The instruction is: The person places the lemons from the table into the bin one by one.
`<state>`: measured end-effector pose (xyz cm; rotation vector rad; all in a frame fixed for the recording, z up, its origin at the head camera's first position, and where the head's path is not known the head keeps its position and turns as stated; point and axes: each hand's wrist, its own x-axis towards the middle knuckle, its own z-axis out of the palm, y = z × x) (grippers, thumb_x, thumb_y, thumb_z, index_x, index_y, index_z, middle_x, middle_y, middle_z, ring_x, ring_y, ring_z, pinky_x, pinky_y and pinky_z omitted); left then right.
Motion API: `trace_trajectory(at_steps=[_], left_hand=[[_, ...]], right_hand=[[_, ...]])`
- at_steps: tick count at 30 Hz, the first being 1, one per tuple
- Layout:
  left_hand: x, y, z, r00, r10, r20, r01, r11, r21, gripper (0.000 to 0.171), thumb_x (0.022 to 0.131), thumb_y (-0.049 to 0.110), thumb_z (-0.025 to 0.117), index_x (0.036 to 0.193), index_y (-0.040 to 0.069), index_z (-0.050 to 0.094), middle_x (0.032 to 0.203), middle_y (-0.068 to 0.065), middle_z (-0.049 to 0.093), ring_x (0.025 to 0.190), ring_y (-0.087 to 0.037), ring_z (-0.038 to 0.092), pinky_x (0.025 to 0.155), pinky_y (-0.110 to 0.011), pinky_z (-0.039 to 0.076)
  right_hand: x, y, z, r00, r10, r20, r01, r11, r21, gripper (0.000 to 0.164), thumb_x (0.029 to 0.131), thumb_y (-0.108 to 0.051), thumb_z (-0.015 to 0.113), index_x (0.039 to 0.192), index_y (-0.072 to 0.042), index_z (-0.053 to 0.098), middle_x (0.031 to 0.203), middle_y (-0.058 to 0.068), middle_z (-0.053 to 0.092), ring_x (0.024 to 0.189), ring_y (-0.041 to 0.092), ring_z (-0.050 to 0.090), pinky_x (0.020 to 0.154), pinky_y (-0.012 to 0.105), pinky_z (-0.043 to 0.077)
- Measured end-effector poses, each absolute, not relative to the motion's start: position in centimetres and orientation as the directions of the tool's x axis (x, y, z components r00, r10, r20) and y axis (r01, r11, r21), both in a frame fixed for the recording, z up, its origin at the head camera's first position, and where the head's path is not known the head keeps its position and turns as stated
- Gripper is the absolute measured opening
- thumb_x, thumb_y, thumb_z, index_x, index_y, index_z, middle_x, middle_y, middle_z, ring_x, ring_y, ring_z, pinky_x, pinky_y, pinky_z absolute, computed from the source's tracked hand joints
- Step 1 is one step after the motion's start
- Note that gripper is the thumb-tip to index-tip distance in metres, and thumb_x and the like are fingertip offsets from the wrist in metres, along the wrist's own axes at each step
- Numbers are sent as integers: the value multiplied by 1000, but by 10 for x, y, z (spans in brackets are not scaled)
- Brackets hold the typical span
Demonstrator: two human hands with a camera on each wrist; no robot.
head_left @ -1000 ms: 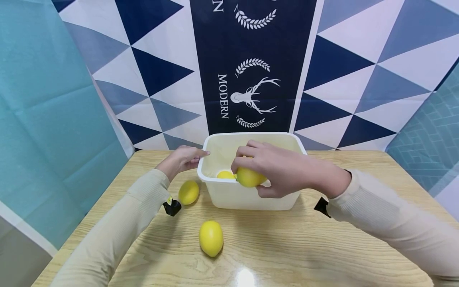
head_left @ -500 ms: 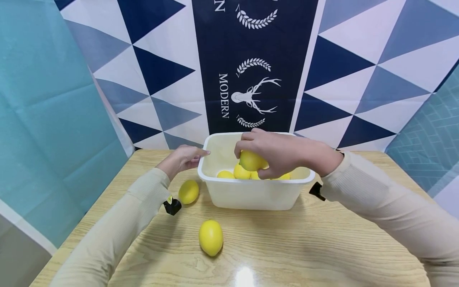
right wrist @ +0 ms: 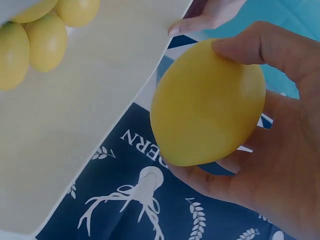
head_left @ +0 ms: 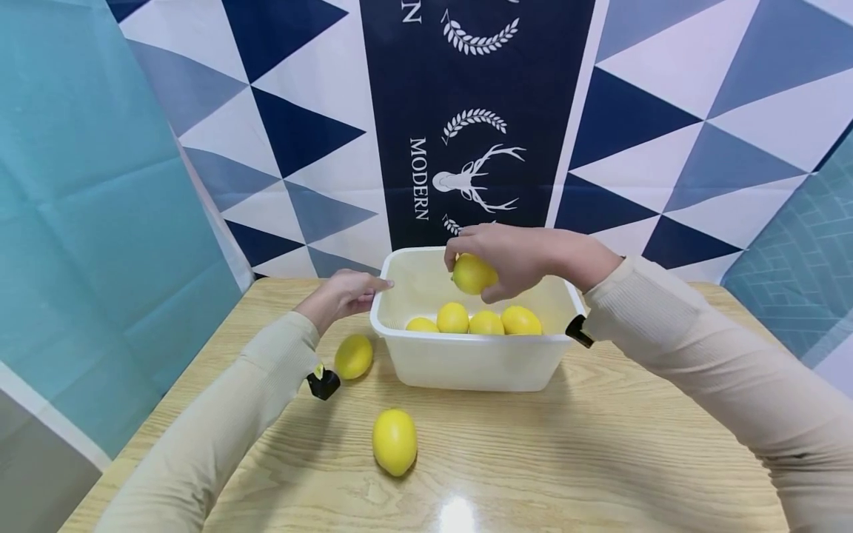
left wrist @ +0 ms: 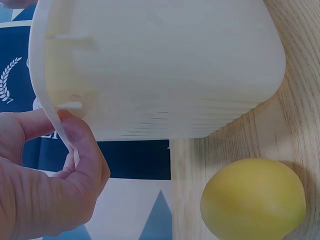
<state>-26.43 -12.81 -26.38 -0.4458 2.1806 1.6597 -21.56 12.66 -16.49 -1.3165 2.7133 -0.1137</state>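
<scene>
A white plastic bin (head_left: 466, 364) stands at the back of the table, with several yellow lemons (head_left: 452, 318) along its near inner wall. My left hand (head_left: 346, 293) pinches the bin's left rim between thumb and fingers, as the left wrist view also shows. Above the bin's opening, my right hand (head_left: 509, 259) holds a lemon (right wrist: 207, 105) between thumb and fingertips, apart from the lemons below. One lemon (head_left: 354, 357) lies on the table just left of the bin, under my left wrist. Another lemon (head_left: 395, 442) lies nearer to me, in front of the bin.
The wooden table (head_left: 533, 466) carries the bin and the loose lemons. Behind it hangs a patterned cloth (head_left: 313, 133) with triangles and a deer print, close to the bin's back. A teal cloth (head_left: 87, 185) closes off the left side.
My right hand has lifted the lemon up and back from the bin's front rim to over its opening, uncovering the lemons inside. The left hand stays on the rim.
</scene>
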Motion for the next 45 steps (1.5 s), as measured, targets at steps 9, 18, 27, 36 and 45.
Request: trace_trajectory(at_steps=[9, 18, 27, 36, 45], left_hand=[[-265, -128, -262, -882, -44, -468, -461, 275, 843, 46, 88, 20, 70, 128, 4, 54, 102, -4, 58, 82, -11, 62, 85, -22, 59], [-264, -128, -262, -880, -48, -473, -466, 282, 839, 46, 88, 20, 70, 128, 4, 54, 101, -4, 58, 87, -13, 62, 84, -21, 59], [-268, -129, -261, -878, -38, -478, -470, 265, 842, 46, 88, 18, 69, 129, 3, 53, 103, -5, 58, 90, -14, 62, 92, -24, 57], [-269, -129, -260, -878, -37, -477, -468, 265, 843, 46, 89, 19, 69, 129, 3, 53, 104, -5, 58, 94, -15, 63, 91, -24, 57], [-269, -129, -261, -882, -29, -471, -460, 273, 845, 46, 89, 19, 69, 128, 2, 53, 106, -6, 59, 105, -19, 64, 95, -26, 56]], right_hand=[[-238, 128, -170, -662, -741, -116, -731, 672, -123, 46, 75, -6, 74, 116, -15, 55, 110, 8, 58, 98, 24, 53, 84, 35, 56], [-260, 129, -177, -672, -723, -158, -710, 690, -139, 42, 76, -7, 73, 114, -15, 56, 109, 8, 59, 99, 24, 52, 84, 36, 54], [-274, 128, -184, -697, -667, -262, -654, 742, -149, 39, 77, -8, 69, 113, -16, 56, 109, 6, 59, 96, 23, 52, 77, 29, 52], [-279, 126, -185, -695, -530, -487, -547, 828, -122, 45, 77, -16, 73, 117, -18, 54, 112, 8, 59, 97, 23, 55, 82, 32, 56], [-276, 122, -180, -602, -379, -703, -395, 906, -150, 47, 79, -24, 79, 118, -12, 57, 124, 12, 61, 106, 25, 65, 77, 43, 63]])
